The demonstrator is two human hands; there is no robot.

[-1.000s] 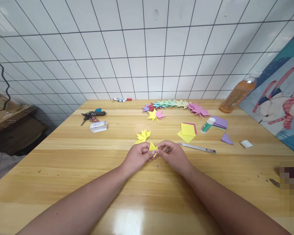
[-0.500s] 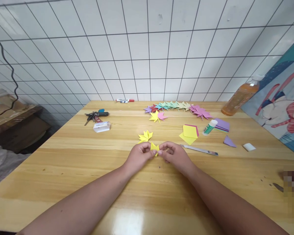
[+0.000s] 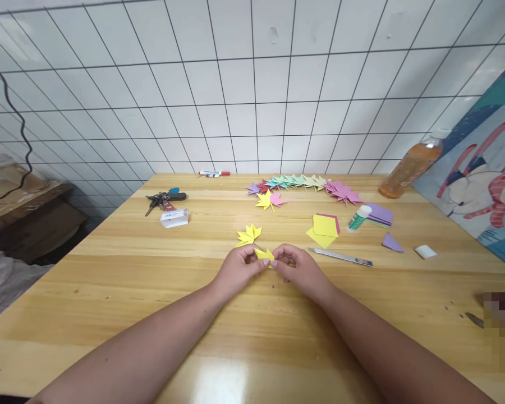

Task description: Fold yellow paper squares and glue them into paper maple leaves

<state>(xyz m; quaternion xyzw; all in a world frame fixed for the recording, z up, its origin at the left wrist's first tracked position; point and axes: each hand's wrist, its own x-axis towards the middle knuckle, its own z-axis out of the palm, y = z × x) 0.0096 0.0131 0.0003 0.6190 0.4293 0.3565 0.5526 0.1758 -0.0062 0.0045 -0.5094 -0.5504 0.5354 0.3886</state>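
Observation:
Between my two hands is a small folded piece of yellow paper (image 3: 264, 256), pinched from both sides just above the table. My left hand (image 3: 240, 268) grips its left part between thumb and fingers. My right hand (image 3: 299, 267) pinches its right edge, thumb in front. A folded yellow paper leaf (image 3: 249, 234) lies just beyond my left fingers. To the right are yellow paper squares (image 3: 325, 226) over a magenta one. A silver flat blade or ruler (image 3: 340, 256) lies beside my right hand.
Farther back sit a yellow-and-pink folded piece (image 3: 270, 200) and a row of colored paper leaves (image 3: 297, 181). Rightward are a glue stick (image 3: 359, 218), purple paper stack (image 3: 379, 214), purple triangle (image 3: 391, 242), white eraser-like block (image 3: 425, 251) and bottle (image 3: 410, 168). Keys (image 3: 165, 198), a small box (image 3: 174, 218) and markers (image 3: 214, 173) lie left.
The yellow paper in my hands has changed its angle and outline, now pointing more to the left. Both hands stay in nearly the same place, and the view has shifted slightly.

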